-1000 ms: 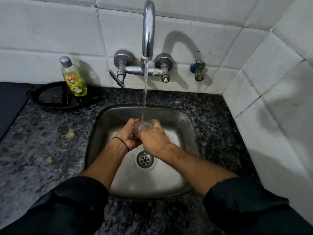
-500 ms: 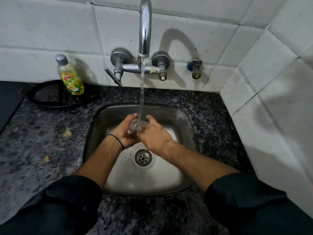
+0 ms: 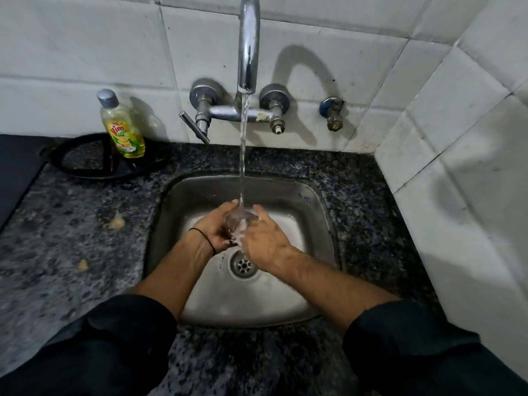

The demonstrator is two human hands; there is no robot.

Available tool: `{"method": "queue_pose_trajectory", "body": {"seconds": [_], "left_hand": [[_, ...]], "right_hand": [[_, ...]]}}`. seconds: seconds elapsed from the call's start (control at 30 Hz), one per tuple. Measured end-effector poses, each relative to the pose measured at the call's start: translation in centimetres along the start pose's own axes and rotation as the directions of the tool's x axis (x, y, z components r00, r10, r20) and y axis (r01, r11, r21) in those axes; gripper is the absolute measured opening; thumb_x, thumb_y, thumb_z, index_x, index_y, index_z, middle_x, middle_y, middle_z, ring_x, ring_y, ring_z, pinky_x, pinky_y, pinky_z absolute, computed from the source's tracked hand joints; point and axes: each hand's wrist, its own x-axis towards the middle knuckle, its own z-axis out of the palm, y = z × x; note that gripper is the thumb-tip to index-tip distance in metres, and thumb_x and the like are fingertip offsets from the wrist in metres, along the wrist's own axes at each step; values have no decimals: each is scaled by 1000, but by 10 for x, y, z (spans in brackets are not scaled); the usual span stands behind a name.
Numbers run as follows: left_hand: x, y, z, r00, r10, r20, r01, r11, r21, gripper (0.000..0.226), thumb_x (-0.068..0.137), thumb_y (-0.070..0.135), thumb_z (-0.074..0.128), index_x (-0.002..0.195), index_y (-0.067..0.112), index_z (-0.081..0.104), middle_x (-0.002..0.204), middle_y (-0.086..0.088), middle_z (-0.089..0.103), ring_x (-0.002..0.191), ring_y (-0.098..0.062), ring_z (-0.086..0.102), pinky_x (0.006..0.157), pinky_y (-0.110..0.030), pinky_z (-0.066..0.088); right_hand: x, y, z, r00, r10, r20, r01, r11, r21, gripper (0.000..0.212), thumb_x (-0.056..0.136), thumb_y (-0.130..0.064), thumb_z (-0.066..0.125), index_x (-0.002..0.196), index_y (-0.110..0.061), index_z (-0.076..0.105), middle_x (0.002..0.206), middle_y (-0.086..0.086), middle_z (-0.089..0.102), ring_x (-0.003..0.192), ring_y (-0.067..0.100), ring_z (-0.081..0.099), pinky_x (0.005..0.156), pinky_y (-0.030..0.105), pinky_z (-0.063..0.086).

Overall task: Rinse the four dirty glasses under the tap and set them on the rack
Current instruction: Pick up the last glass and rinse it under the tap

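Observation:
A clear glass (image 3: 237, 221) is held over the steel sink (image 3: 320, 212), right under the stream from the chrome tap (image 3: 249, 47). My left hand (image 3: 214, 230) cups the glass from the left, a black band on its wrist. My right hand (image 3: 264, 241) wraps it from the right, fingers spread over its side. Water runs down onto the glass and splashes between my hands. Most of the glass is hidden by my fingers. No other glasses and no rack are in view.
A yellow dish soap bottle (image 3: 123, 127) stands on a black round stand (image 3: 85, 167) at the back left of the speckled granite counter (image 3: 71, 238). The drain (image 3: 243, 264) lies below my hands. White tiled walls close the back and right side.
Both hands stay on the glass under the stream. The glass has turned slightly between them, and my right fingers have spread wider over it.

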Motion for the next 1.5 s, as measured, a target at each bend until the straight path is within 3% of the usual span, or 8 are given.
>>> {"method": "queue_pose_trajectory", "body": {"seconds": [0.17,0.43,0.57,0.83,1.03,1.17,1.3,1.5], "left_hand": [[5,-13,-7,998,55,-42,-60,989,-135,40,99,28,50,70,7,66,63,-9,68,55,-20,70,59,-29,59],[4,-5,-2,992,61,-115,-63,998,-10,21,91,29,67,91,7,65,85,-19,68,75,-30,65,68,-43,59],[13,-14,-11,986,105,-126,-118,988,-103,30,97,20,55,68,10,55,52,-6,60,46,-17,62,45,-25,54],[4,-8,-6,986,101,-134,-108,993,-42,19,91,29,63,97,11,65,92,-18,69,81,-30,68,63,-41,60],[9,-13,-10,990,120,-76,-129,984,-125,27,96,25,53,74,11,59,72,-8,60,62,-19,64,58,-29,58],[1,-5,-4,997,66,-46,-69,996,-62,25,96,29,53,84,10,63,78,-13,68,74,-26,68,73,-38,56],[-1,8,5,991,95,-93,-95,995,9,21,96,26,58,81,12,63,75,-13,67,75,-27,64,77,-43,53],[7,8,1,989,148,-15,-149,986,-77,52,100,23,48,50,13,61,51,-3,57,49,-16,60,63,-28,53]], "right_hand": [[13,-5,-13,931,205,303,-355,314,880,55,74,3,59,124,-20,56,116,10,65,111,28,62,95,48,53],[-10,-6,-4,995,96,33,-101,957,272,54,95,-9,51,148,-17,43,148,2,50,143,23,39,121,42,16],[9,-16,-7,912,218,347,-321,-144,936,60,60,8,57,117,-7,63,122,11,69,118,26,62,81,37,51],[-6,-4,2,997,65,-39,-59,989,136,70,96,-13,55,158,-20,24,161,-2,33,151,17,26,121,40,-14],[11,-12,-18,897,191,399,-365,-192,911,68,67,21,53,127,-10,60,132,17,61,124,29,56,75,32,51],[-1,-7,-10,980,195,38,-189,860,474,55,91,-3,53,143,-22,45,139,2,55,133,22,49,120,42,26],[-4,-11,2,984,162,-69,-157,984,79,62,98,-17,54,155,-16,32,157,1,40,148,19,31,125,43,5],[18,-7,-18,923,294,249,-244,-56,968,82,59,13,59,131,-26,57,129,6,64,124,24,57,97,44,56]]}}
